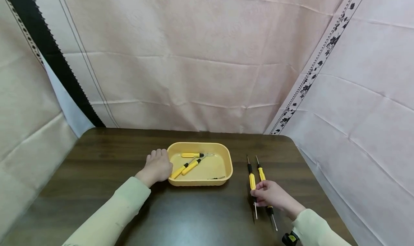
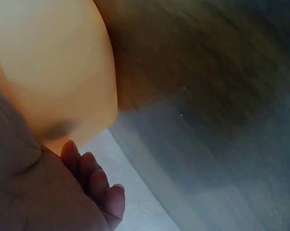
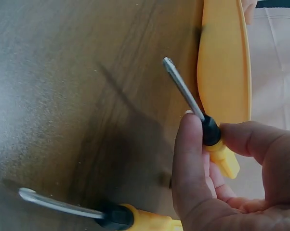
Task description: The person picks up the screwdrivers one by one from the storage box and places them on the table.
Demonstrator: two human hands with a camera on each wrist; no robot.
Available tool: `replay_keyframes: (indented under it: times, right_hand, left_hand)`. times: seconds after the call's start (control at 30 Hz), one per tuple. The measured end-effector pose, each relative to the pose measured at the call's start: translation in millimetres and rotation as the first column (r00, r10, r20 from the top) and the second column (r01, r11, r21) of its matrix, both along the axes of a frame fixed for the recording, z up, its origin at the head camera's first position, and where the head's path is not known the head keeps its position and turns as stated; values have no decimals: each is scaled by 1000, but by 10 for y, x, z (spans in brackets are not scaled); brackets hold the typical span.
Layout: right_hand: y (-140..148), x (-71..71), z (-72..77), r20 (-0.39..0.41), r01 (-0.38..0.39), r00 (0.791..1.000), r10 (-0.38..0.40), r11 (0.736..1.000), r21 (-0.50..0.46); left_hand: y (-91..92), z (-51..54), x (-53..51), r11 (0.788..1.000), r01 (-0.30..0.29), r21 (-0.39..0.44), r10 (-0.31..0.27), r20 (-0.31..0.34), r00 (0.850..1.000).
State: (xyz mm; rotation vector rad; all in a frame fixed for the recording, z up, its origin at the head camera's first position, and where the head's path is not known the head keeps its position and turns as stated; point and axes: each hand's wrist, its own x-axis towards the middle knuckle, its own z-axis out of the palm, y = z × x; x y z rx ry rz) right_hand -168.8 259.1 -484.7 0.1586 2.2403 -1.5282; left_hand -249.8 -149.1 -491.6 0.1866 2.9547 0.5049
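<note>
A shallow yellow plastic tray [image 1: 207, 183] stands mid-table. My left hand [image 1: 157, 167] holds its left edge; in the left wrist view its loosely curled fingers [image 2: 98, 183] lie by the outer wall, and the thumb is hidden. To the tray's right, my right hand [image 1: 271, 193] pinches a yellow-and-black screwdriver [image 1: 252, 179] between thumb and fingers. Metal shafts show at both its ends, and its shadow falls apart from it on the table. A second such screwdriver [image 1: 261, 173] passes under that hand, its metal tip [image 3: 58, 204] low in the right wrist view.
Inside the tray lie several yellow-handled screwdrivers [image 1: 191, 166] and a thin dark piece [image 1: 217, 177]. The dark wooden table [image 1: 129, 142] meets hanging pale cloth [image 1: 194, 77] at its back and sides. A black strap with a device [image 1: 290, 238] is on the right wrist.
</note>
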Motion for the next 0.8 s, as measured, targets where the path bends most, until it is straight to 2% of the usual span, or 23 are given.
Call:
replay_keyframes:
  times: [0.17,0.37,0.57,0.8]
  right_hand:
    - [8,46,-58,9,23,1000,-23,1000,14]
    - [-39,79,-93,-6,3,1000,-2,999,52]
    - [-72,145,-127,-37,-4,999,9,989,151]
    - [-83,168,-104,-46,-30,998,43,965,259]
  left_hand:
    - [18,-25,-15,1000,4,-3,-4,6,1000]
    - [-15,-25,-17,1000,2,-11,-2,6,1000]
    - [-20,-20,9,1000,-1,-10,1,20,1000]
    - [-14,-1,-10,1000,11,-11,-11,0,1000]
